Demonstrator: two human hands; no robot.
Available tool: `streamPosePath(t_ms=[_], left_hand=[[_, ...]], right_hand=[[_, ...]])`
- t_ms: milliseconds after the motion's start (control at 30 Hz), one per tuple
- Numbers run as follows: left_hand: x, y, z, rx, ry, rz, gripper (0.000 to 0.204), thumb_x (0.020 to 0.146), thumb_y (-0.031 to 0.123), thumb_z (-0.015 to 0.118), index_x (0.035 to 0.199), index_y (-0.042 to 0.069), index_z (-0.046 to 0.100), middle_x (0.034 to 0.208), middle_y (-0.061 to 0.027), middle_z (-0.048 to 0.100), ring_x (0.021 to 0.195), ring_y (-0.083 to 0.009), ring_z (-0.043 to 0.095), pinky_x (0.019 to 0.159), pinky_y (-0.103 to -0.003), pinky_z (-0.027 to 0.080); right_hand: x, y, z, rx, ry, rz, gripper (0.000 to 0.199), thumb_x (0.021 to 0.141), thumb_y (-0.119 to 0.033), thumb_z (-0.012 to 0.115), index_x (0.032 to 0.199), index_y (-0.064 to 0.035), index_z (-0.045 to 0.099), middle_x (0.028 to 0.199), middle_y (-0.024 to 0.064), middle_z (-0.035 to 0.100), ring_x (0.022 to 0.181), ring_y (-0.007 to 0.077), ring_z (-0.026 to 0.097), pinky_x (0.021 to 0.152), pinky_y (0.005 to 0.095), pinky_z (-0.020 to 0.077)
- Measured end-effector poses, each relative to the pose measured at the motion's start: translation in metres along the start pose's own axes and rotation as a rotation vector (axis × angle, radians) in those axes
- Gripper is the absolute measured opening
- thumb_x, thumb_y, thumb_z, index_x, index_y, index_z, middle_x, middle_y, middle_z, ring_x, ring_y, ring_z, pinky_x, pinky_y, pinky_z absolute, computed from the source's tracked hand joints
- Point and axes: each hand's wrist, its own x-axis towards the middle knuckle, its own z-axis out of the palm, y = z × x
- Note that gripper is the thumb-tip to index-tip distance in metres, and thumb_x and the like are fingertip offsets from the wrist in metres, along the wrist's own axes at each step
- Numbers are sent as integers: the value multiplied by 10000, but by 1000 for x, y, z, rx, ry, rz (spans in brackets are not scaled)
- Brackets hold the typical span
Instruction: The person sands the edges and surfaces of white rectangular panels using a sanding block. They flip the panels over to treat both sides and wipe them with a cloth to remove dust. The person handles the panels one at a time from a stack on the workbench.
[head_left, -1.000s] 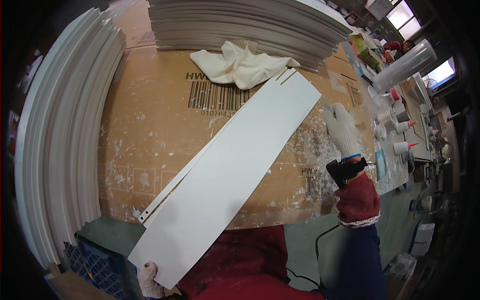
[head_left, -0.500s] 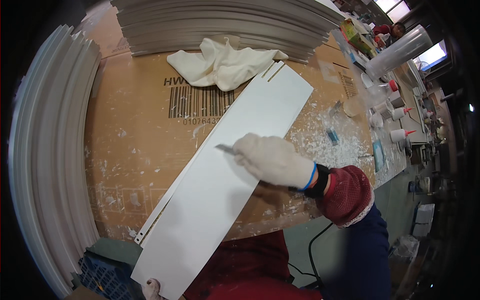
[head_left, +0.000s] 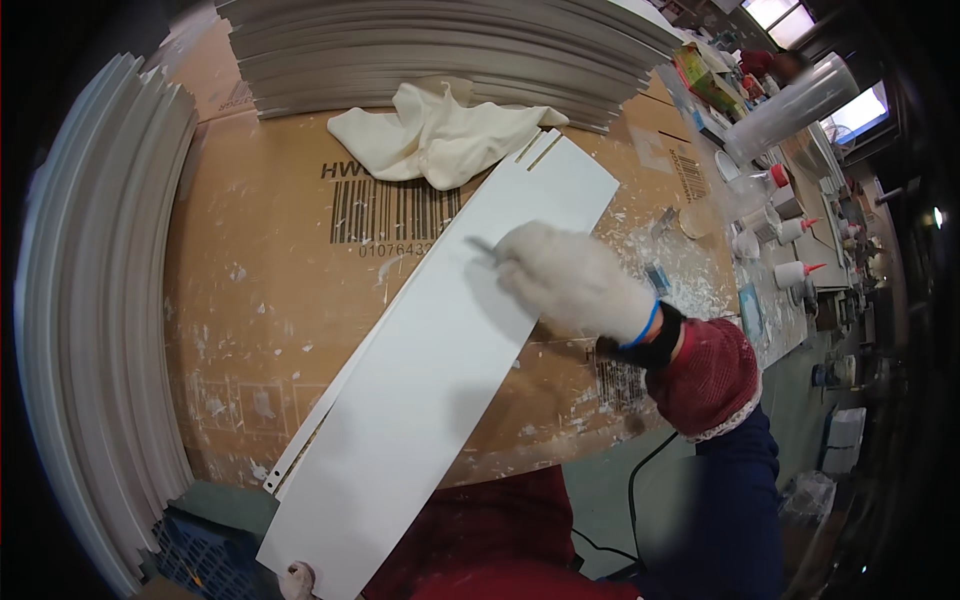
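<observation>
A long white panel (head_left: 430, 370) lies slantwise on the cardboard, its near end jutting past the edge toward me. At that near corner my left hand (head_left: 298, 580), mostly hidden, has a gloved thumb closed over the panel. My right hand (head_left: 570, 280), in a white glove, is closed around a small grey blade (head_left: 483, 247). The blade reaches out to the left over the panel's upper half; blur hides whether it touches. Beneath the panel's left side shows the edge of another white panel (head_left: 300, 455), with small holes and a slot.
Stacked panels stand at the left (head_left: 105, 300) and the back (head_left: 450, 50). A crumpled white cloth (head_left: 440, 135) touches the panel's far end. Paint-flecked cardboard (head_left: 250, 330) covers the bench. Red-tipped bottles (head_left: 795, 273) stand at the right. Another person (head_left: 775, 65) is far off.
My right hand and the blade have moved up the panel toward its far end and a little right. My left hand stays at the near corner.
</observation>
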Motion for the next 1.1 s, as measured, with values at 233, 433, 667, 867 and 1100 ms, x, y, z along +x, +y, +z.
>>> streamPosePath(t_ms=[233, 433, 667, 867, 1100], left_hand=[[4, -7, -15, 3, -50, -9, 533, 931, 244, 607, 1327, -74, 447, 1258, -218, 570, 1119, -332, 600, 939, -450, 513], [8, -12, -21, 10, -7, -25, 496, 930, 238, 612, 1291, -77, 483, 1218, -207, 594, 1085, -320, 614, 915, -439, 525], [7, -11, -30, 55, -16, -48, 505, 923, 233, 622, 1296, -76, 480, 1218, -209, 595, 1075, -330, 620, 932, -442, 516], [7, -12, -35, 65, -7, -59, 561, 918, 245, 627, 1336, -72, 430, 1244, -217, 580, 1109, -347, 603, 959, -480, 501], [3, -12, -20, 14, -6, 6, 465, 937, 186, 584, 1305, -71, 463, 1207, -208, 593, 1088, -328, 610, 933, -458, 514]], right_hand=[[31, -20, 26, 66, -166, -32, 156, 918, -155, 485, 1015, -51, 549, 958, 168, 614, 818, 371, 644, 725, 463, 518], [51, 90, -23, -206, 93, 399, 245, 912, -165, 479, 1042, 15, 583, 928, 225, 649, 900, 404, 631, 790, 473, 495], [22, 8, 18, -59, 88, -159, 230, 924, -249, 509, 1020, -57, 592, 931, 145, 631, 767, 355, 641, 730, 449, 520], [21, 24, 29, -123, 61, 5, 199, 943, -219, 476, 990, -45, 560, 872, 163, 625, 760, 374, 628, 696, 470, 505], [6, 60, -28, -119, 20, 539, 172, 924, -180, 493, 975, -44, 586, 899, 185, 643, 819, 385, 627, 721, 476, 505]])
